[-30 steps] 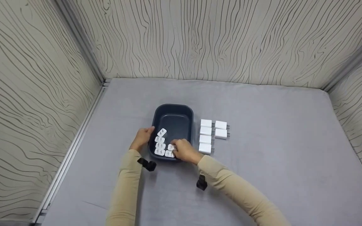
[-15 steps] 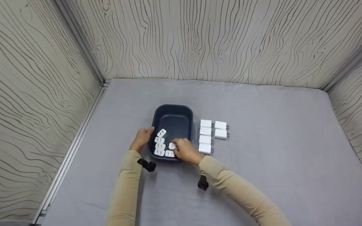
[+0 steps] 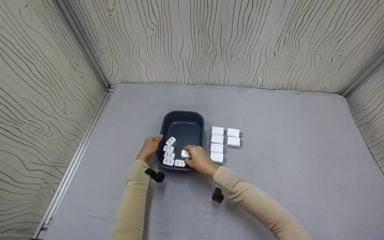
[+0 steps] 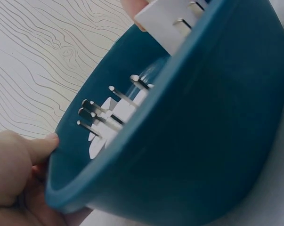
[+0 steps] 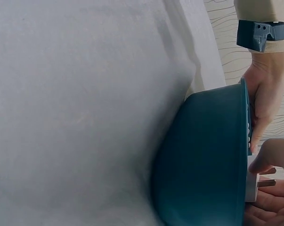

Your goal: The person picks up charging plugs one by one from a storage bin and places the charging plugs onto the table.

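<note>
A dark blue basin (image 3: 186, 132) sits on the cloth-covered table. My left hand (image 3: 150, 147) grips its left rim, thumb over the edge and fingers outside in the left wrist view. Between thumb and fingers my right hand (image 3: 200, 160) pinches a white charger plug (image 3: 185, 153). That plug shows at rim height in the left wrist view, its metal prongs bare. Inside the basin several more white charger plugs (image 3: 169, 155) stand prongs up, in a row along the left wall, the farthest one turned askew. Another charger plug (image 3: 180, 163) stands at the near end.
Right of the basin, several white charger plugs (image 3: 217, 148) lie in a column, prongs pointing right. Beside them are two more plugs (image 3: 233, 142). Wood-patterned panels (image 3: 212, 43) enclose the table's back and sides.
My right hand has raised the charger plug from among the others in the basin and shifted it slightly right and away. The left hand has stayed at the rim.
</note>
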`<state>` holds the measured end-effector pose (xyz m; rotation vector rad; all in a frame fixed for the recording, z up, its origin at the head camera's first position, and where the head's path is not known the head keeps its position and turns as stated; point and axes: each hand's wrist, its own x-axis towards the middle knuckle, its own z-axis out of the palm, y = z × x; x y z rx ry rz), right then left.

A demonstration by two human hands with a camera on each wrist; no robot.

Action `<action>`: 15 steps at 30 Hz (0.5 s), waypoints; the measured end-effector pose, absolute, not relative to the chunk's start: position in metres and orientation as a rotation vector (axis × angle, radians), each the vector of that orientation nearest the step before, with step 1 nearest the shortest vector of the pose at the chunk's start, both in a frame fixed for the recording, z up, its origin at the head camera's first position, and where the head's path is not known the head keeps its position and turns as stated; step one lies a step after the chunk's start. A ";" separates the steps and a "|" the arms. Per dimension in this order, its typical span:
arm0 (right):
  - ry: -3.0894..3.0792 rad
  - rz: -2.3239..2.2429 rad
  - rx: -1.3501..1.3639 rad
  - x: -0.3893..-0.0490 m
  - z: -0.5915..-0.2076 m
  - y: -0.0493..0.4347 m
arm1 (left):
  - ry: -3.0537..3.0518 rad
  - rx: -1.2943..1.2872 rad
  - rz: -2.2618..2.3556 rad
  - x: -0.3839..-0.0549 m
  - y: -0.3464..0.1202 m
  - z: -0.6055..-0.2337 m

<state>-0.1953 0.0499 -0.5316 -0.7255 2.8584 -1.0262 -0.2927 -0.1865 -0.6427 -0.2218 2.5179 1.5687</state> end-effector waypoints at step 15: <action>2.875 -1.115 -0.760 -0.190 -0.528 0.056 | 2.566 -0.196 1.482 -0.312 -0.199 -0.680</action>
